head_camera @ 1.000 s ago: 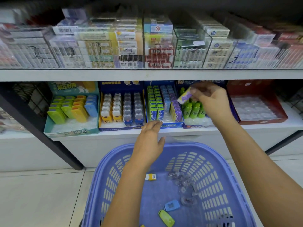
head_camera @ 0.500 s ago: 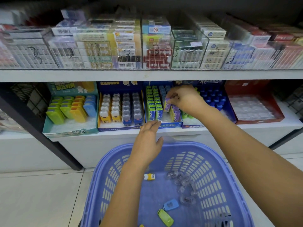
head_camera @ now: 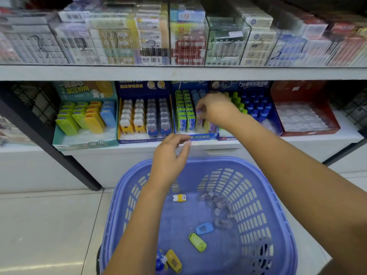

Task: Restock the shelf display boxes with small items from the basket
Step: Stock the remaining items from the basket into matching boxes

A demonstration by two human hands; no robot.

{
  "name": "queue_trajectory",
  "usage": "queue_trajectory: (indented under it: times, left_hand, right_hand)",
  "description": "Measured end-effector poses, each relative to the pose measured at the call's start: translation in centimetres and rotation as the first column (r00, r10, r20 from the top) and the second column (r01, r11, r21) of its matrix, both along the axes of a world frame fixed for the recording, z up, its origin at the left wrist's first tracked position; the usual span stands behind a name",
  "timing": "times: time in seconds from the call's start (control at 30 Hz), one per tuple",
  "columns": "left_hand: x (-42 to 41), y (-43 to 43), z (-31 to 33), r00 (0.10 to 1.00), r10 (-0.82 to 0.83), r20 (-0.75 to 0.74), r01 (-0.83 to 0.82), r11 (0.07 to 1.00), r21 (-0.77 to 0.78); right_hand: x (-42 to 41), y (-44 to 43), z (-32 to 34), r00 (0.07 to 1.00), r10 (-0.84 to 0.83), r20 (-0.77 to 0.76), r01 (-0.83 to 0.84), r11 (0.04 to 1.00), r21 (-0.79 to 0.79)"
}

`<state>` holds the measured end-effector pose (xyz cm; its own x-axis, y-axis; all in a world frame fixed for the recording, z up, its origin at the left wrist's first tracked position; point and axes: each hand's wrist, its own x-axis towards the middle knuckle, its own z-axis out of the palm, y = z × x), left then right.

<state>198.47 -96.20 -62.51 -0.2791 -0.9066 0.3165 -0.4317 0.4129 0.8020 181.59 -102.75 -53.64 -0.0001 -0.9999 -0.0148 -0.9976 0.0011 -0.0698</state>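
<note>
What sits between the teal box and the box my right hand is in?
One dark blue box, holding yellow and blue cases, as the head view shows.

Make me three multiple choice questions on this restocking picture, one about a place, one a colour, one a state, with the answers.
1. Where is the right hand? A on the top shelf; B at the blue display box of green and purple packs; C over the red box.
2. What colour is the basket? A red; B black; C purple.
3. What is the left hand doing? A hovering empty, fingers loosely curled; B gripping the basket rim; C holding a yellow case.
Answers: 1 B, its fingers pinch a purple pack among that box's rows; 2 C, its slotted walls are purple; 3 A, nothing sits between its fingers.
</note>
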Motion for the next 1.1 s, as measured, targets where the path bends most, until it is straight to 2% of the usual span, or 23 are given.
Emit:
queue_trajectory:
  times: [0.03,0.07,0.1,0.17,0.27,0.37,0.43,0.57,0.63,0.7,0.77,0.87,1.0,1.1]
  left_hand:
    - [0.3,0.2,-0.5,1.000,0.023,-0.012,-0.023,1.000,0.015]
    - [0.5,0.3,-1.5,0.999,0.024,0.030,-0.026,0.998,0.057]
    - [0.7,0.3,-2.7,0.993,0.002,0.115,-0.016,0.992,0.125]
    - [1.0,0.6,-5.6,0.956,-0.088,0.281,0.003,0.957,0.291]
    - [1.8,2.0,-10.8,0.887,-0.225,0.403,-0.002,0.872,0.490]
    - [2.9,3.5,-15.5,0.841,-0.284,0.460,-0.089,0.767,0.635]
    - [3.8,4.2,-17.8,0.769,-0.394,0.503,-0.103,0.700,0.707]
    - [4.5,4.8,-20.2,0.605,-0.606,0.517,-0.071,0.605,0.793]
    - [4.3,5.3,-20.6,0.547,-0.656,0.521,-0.073,0.582,0.810]
    - [4.2,5.9,-21.1,0.512,-0.693,0.507,-0.067,0.557,0.828]
    - [4.3,6.3,-21.3,0.494,-0.710,0.502,-0.060,0.548,0.834]
    - [4.5,6.2,-21.1,0.473,-0.732,0.490,-0.052,0.532,0.845]
    - [4.4,6.2,-20.4,0.351,-0.831,0.431,-0.034,0.449,0.893]
    - [4.0,6.9,-20.1,0.275,-0.857,0.436,-0.032,0.445,0.895]
  right_hand:
    - [0.1,1.4,-0.6,0.999,0.030,0.041,-0.026,0.996,-0.091]
    - [0.3,3.0,-1.5,0.992,0.065,0.108,-0.048,0.987,-0.154]
    - [0.6,4.6,-2.6,0.982,0.092,0.166,-0.067,0.986,-0.152]
    - [1.4,7.1,-5.6,0.971,0.088,0.222,-0.104,0.993,0.062]
    - [2.6,9.9,-12.1,0.981,0.038,0.188,-0.129,0.856,0.500]
    - [2.7,13.1,-19.2,0.980,0.015,0.199,-0.151,0.708,0.690]
    - [2.3,14.9,-23.0,0.981,-0.015,0.195,-0.135,0.667,0.733]
    - [1.8,14.9,-27.1,0.969,-0.040,0.246,-0.128,0.767,0.628]
    - [2.3,13.7,-28.2,0.951,0.023,0.307,-0.190,0.827,0.529]
    - [3.4,12.7,-29.6,0.932,0.139,0.335,-0.288,0.844,0.452]
    - [4.7,12.2,-31.3,0.923,0.241,0.299,-0.355,0.835,0.421]
    - [6.2,11.8,-33.3,0.951,0.249,0.185,-0.307,0.837,0.453]
    - [6.4,11.6,-34.2,0.952,0.255,0.168,-0.300,0.881,0.367]
    - [6.3,11.8,-34.0,0.957,0.261,0.129,-0.290,0.890,0.352]
